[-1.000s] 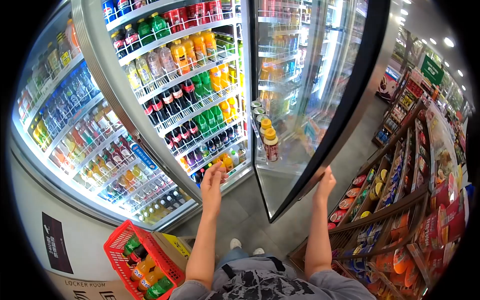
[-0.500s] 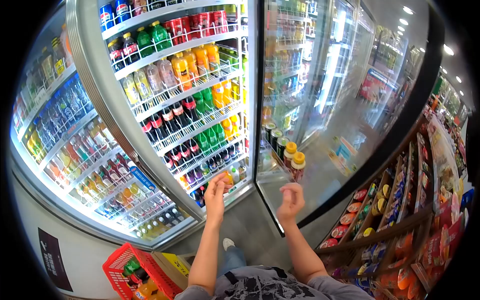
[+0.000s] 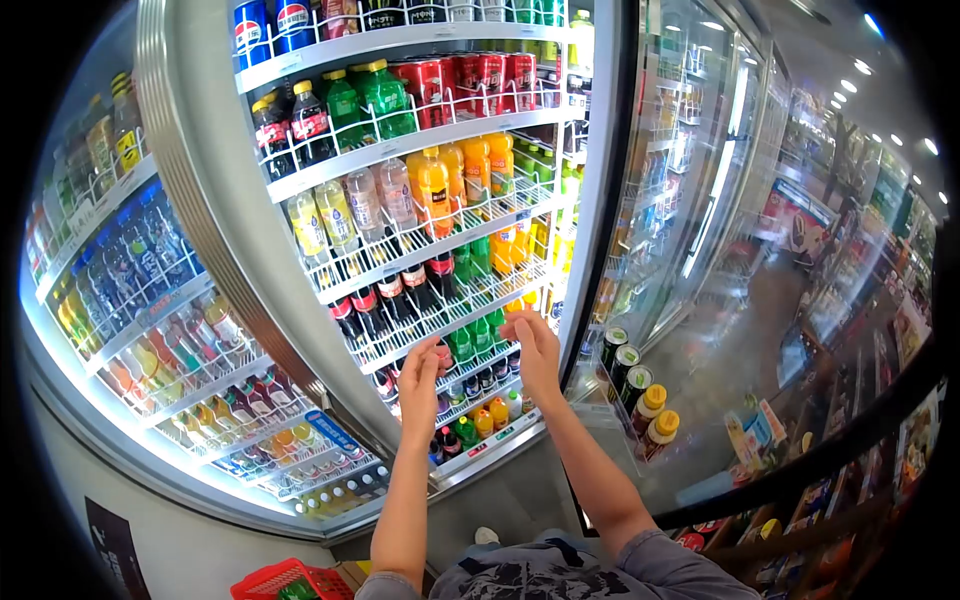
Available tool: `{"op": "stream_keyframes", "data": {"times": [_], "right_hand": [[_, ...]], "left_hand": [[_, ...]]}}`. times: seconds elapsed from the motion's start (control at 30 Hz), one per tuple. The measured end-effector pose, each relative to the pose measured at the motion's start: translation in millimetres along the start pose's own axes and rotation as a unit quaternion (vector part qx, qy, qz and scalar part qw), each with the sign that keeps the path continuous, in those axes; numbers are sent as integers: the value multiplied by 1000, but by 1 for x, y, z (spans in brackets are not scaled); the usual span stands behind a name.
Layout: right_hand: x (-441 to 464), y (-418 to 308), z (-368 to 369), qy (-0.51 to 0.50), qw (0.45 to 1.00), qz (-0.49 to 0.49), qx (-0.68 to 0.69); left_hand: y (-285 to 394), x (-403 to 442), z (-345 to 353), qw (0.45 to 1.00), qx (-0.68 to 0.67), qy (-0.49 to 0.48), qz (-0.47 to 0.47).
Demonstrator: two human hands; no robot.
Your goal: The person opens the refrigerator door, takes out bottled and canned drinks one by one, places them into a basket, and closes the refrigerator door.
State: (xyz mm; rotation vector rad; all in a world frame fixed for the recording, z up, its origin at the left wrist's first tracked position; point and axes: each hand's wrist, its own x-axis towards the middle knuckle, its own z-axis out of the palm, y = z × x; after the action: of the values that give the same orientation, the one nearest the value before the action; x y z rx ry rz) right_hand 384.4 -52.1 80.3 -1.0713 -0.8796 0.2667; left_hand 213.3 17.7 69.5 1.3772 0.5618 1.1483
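Observation:
My left hand [image 3: 422, 378] is raised before the lower shelves of an open drinks fridge, its fingers loosely curled with nothing visible in them. To its right, my right hand [image 3: 536, 352] reaches toward the same shelves, fingers bent inward and no item seen in it. Behind the hands are green soda bottles [image 3: 462, 345] and dark cola bottles [image 3: 392, 292] on wire shelves. Higher up stand orange juice bottles [image 3: 430, 190] and red cans [image 3: 490, 82]. Neither hand clearly touches a bottle; the fingertips overlap the shelves in view.
The glass fridge door [image 3: 700, 330] stands open on the right, with cans and yellow-capped bottles [image 3: 655, 410] showing at it. A closed fridge [image 3: 150, 330] is on the left. A red basket [image 3: 285, 578] sits low at left. Snack racks [image 3: 830, 520] line the lower right.
The view has shifted closer to the open shelves. My right hand has moved from in front of the door to before the shelves. The basket has slipped lower in view.

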Motion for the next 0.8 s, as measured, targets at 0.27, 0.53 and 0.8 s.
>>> {"op": "stream_keyframes", "data": {"times": [0.27,0.53,0.8], "right_hand": [[79,20,38,-18,999,1,45],[120,46,43,-32,997,36,54],[197,67,65,-108,994,11,-17]], "left_hand": [[22,88,14,999,-2,6,54],[16,146,21,997,-23,19,64],[8,245,2,996,-36,-2,85]]}}
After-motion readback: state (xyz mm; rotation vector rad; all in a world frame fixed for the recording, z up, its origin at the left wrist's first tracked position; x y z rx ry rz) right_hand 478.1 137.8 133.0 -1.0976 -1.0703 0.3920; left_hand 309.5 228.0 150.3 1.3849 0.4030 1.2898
